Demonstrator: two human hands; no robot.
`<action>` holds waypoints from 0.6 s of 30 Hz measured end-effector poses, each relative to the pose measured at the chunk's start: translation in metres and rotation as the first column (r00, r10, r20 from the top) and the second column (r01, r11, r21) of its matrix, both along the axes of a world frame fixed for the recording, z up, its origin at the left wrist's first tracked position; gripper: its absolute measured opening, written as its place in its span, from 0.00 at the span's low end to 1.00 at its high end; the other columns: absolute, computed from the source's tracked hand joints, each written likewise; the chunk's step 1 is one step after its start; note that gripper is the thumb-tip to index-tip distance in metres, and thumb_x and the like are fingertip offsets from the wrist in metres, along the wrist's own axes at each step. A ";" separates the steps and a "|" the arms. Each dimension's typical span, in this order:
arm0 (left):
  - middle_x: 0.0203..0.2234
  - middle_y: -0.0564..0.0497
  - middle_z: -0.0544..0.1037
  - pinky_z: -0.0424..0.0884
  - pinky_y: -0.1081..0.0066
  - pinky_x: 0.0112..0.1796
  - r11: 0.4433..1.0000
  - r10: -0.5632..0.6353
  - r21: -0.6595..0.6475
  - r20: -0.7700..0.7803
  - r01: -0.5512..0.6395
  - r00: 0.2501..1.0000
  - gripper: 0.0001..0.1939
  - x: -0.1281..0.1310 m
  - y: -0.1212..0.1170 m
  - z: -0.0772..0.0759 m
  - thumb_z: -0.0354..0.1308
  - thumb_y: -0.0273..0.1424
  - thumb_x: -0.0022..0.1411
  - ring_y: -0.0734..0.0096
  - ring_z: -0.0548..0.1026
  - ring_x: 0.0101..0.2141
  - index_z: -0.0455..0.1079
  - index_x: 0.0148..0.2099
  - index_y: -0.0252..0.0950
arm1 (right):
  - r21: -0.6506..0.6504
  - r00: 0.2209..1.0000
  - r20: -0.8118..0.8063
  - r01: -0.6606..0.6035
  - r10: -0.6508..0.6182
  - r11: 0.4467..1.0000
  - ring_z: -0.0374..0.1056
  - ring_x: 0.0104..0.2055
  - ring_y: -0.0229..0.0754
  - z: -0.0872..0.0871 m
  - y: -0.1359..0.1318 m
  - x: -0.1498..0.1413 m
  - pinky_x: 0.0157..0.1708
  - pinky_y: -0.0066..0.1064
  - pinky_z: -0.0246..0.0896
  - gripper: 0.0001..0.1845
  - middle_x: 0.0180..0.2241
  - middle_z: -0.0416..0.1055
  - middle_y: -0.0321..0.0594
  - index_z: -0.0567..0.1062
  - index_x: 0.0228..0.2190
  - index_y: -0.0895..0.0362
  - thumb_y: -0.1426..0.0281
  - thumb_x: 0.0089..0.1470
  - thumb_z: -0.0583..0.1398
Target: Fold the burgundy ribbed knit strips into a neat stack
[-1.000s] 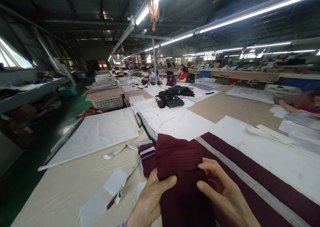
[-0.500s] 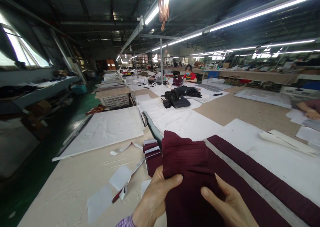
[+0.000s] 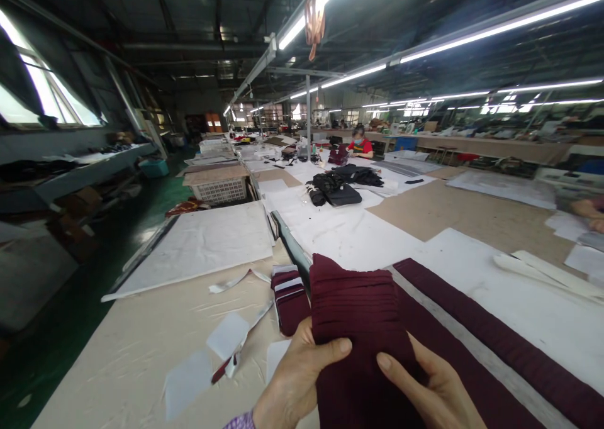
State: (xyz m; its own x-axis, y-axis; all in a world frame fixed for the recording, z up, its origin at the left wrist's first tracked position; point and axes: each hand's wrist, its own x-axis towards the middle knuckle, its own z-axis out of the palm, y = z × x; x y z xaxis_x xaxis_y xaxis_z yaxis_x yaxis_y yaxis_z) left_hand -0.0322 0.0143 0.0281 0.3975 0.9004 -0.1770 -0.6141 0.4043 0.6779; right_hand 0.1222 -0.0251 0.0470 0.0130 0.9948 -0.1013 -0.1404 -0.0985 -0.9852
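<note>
Table (image 3: 141, 353): long factory cutting surface, paper scraps (image 3: 226, 334).
Left hand (image 3: 295, 382): fingers clamped on maroon pleated fabric stack (image 3: 353, 303).
Right hand (image 3: 434, 394): fingers together against the stack.

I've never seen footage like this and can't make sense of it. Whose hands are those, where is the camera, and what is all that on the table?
There is no machine here. The camera sits on a person's head and looks forward and down, so the two bare hands at the bottom are that person's own. The left hand and the right hand together hold up a stack of dark red ribbed fabric, thumbs on its front. Just left of it on the long work table lies a smaller bundle of the same fabric with white strips across it. Long dark red strips run away to the right, and white paper scraps lie to the left. Farther off are a pile of black cloth and a seated person in red.
</note>
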 end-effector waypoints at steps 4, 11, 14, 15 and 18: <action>0.32 0.45 0.83 0.72 0.62 0.44 1.000 0.005 -0.012 -0.002 -0.005 1.000 0.15 -0.002 0.000 -0.001 0.70 0.25 0.44 0.61 0.79 0.35 0.77 0.37 0.33 | 0.057 0.992 0.121 0.033 -0.039 0.998 0.72 0.45 0.51 -0.016 0.001 0.010 0.47 0.39 0.68 0.18 0.45 0.75 0.43 0.76 0.42 0.52 0.60 0.48 0.65; 0.31 0.45 0.83 0.71 0.61 0.43 0.997 -0.073 0.002 -0.031 0.073 0.997 0.14 -0.005 -0.002 0.005 0.71 0.26 0.42 0.61 0.79 0.33 0.77 0.36 0.33 | 0.180 0.974 0.187 0.091 -0.125 0.979 0.69 0.47 0.48 -0.025 0.008 0.028 0.44 0.33 0.69 0.19 0.52 0.65 0.42 0.73 0.40 0.48 0.61 0.44 0.68; 0.31 0.46 0.83 0.71 0.62 0.42 0.998 -0.062 0.002 -0.025 0.062 0.998 0.14 -0.005 -0.003 0.003 0.70 0.26 0.43 0.61 0.79 0.33 0.77 0.36 0.34 | 0.122 0.993 0.081 0.073 -0.083 0.990 0.67 0.51 0.51 -0.020 0.006 0.024 0.49 0.36 0.66 0.16 0.48 0.69 0.42 0.75 0.38 0.49 0.61 0.45 0.67; 0.31 0.46 0.83 0.72 0.63 0.42 0.999 -0.043 -0.002 -0.026 0.043 0.999 0.14 -0.005 -0.002 0.002 0.70 0.25 0.43 0.62 0.79 0.33 0.77 0.36 0.34 | 0.103 0.997 0.048 0.058 -0.064 0.993 0.67 0.51 0.51 -0.019 0.005 0.021 0.50 0.37 0.65 0.14 0.49 0.68 0.42 0.76 0.37 0.50 0.61 0.46 0.67; 0.31 0.46 0.83 0.71 0.64 0.42 1.000 0.003 0.008 -0.027 -0.003 1.000 0.13 -0.005 -0.001 0.001 0.69 0.24 0.44 0.63 0.79 0.33 0.77 0.36 0.34 | 0.064 0.998 -0.017 0.059 -0.058 0.996 0.66 0.52 0.52 -0.021 0.003 0.014 0.49 0.37 0.65 0.13 0.54 0.66 0.44 0.78 0.36 0.52 0.61 0.48 0.66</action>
